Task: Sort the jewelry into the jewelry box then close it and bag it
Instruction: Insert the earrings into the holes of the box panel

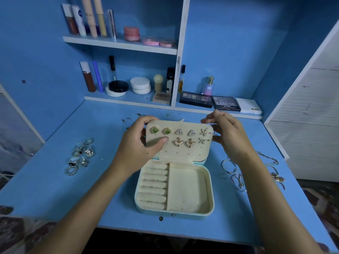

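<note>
An open jewelry box [189, 191] lies mid-table, its cream lid [179, 153] standing up with several earrings [181, 137] pinned in two rows. The base has ring rolls on the left and a bare compartment on the right. My left hand [141, 143] grips the lid's left edge, thumb pressing a small earring [166, 137] at the second row. My right hand [227, 134] holds the lid's upper right corner, fingers curled behind it. A cluster of rings [79, 155] lies to the left. Bracelets and necklaces [236, 173] lie to the right.
A few small loose earrings [128, 119] lie on the blue table [73, 189] behind the box. Shelves at the back hold cosmetics, jars and makeup palettes [211, 101]. A white panel [311, 125] stands at the right.
</note>
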Motion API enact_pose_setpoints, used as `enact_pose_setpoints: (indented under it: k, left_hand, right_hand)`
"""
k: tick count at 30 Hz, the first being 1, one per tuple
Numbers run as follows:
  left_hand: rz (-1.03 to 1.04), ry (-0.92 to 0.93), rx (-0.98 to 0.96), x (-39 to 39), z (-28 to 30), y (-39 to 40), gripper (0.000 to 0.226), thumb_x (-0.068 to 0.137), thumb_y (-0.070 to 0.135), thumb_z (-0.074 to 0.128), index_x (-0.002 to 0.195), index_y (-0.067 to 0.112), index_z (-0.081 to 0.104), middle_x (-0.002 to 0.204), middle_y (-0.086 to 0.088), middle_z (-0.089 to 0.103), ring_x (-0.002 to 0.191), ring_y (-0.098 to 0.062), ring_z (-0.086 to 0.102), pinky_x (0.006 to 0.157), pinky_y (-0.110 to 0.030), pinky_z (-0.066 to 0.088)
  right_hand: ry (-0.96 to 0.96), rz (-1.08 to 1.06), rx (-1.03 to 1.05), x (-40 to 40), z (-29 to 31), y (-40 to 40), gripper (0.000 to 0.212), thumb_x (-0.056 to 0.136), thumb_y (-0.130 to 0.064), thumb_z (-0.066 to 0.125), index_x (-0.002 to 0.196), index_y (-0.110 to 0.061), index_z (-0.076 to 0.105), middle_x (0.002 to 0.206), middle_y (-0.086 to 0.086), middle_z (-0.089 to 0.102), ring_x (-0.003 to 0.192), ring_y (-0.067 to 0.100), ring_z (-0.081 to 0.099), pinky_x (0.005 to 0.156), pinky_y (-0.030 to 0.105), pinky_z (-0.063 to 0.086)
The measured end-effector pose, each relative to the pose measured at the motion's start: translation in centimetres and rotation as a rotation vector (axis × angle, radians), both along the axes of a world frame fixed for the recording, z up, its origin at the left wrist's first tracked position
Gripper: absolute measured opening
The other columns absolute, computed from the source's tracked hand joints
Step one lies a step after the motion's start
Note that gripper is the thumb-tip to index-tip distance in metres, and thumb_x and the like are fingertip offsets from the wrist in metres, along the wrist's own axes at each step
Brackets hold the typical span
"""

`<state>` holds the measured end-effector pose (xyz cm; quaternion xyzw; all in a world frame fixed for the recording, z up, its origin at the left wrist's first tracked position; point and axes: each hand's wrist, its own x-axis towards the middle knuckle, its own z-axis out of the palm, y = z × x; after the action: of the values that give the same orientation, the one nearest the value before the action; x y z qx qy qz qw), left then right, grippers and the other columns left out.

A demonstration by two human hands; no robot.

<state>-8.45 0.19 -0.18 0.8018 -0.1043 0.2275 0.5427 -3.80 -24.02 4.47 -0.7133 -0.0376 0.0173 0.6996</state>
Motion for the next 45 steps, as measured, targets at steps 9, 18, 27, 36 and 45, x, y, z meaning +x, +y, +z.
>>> enact_pose_setpoints:
  k: [9, 18, 27, 36, 45]
  left_hand:
    - [0.023, 0.160, 0.118, 2.3, -1.1, 0.6, 0.054, 0.085, 0.036, 0.075, 0.133, 0.034, 0.052, 0.115, 0.023, 0.053, 0.108, 0.004, 0.052, 0.090, -0.023, 0.046]
    - [0.082, 0.226, 0.167, 2.9, -2.1, 0.7, 0.060, 0.081, 0.048, 0.071, 0.136, 0.032, 0.053, 0.114, 0.025, 0.048, 0.104, 0.004, 0.052, 0.082, -0.015, 0.041]
    - [0.093, 0.258, 0.190, 3.1, -2.3, 0.7, 0.064, 0.081, 0.052, 0.070, 0.138, 0.029, 0.054, 0.112, 0.024, 0.048, 0.094, 0.003, 0.053, 0.079, -0.016, 0.041]
    - [0.192, 0.133, 0.258, 4.2, -1.0, 2.2, 0.032, 0.092, 0.040, 0.065, 0.122, 0.030, 0.066, 0.105, 0.017, 0.057, 0.084, -0.002, 0.053, 0.077, -0.010, 0.039]
    - [0.293, 0.082, 0.487, 7.6, 1.0, 6.6, 0.018, 0.093, 0.018, 0.064, 0.109, 0.018, 0.073, 0.097, 0.006, 0.062, 0.078, -0.007, 0.048, 0.072, -0.011, 0.035]
  right_hand:
    - [-0.026, -0.141, -0.146, 0.0, -2.1, 0.8, 0.038, 0.106, -0.033, 0.043, 0.088, -0.019, 0.073, 0.086, -0.007, 0.073, 0.075, 0.013, 0.065, 0.065, 0.035, 0.053]
    - [-0.095, -0.194, -0.289, -0.6, -4.1, 1.1, 0.026, 0.101, -0.019, 0.051, 0.113, -0.024, 0.073, 0.109, -0.011, 0.072, 0.097, 0.002, 0.064, 0.085, 0.018, 0.050]
    - [-0.075, -0.146, -0.300, -0.9, -4.3, 0.8, 0.043, 0.094, -0.001, 0.046, 0.121, -0.024, 0.068, 0.114, -0.012, 0.068, 0.093, -0.013, 0.058, 0.072, 0.002, 0.042]
    - [-0.097, -0.146, -0.304, -1.0, -4.4, 0.8, 0.042, 0.093, 0.000, 0.047, 0.119, -0.025, 0.069, 0.114, -0.010, 0.067, 0.094, -0.010, 0.057, 0.072, 0.003, 0.043]
    - [-0.105, -0.133, -0.342, -0.9, -4.5, 0.7, 0.042, 0.094, -0.002, 0.047, 0.122, -0.025, 0.068, 0.116, -0.010, 0.066, 0.095, -0.002, 0.060, 0.070, 0.004, 0.044]
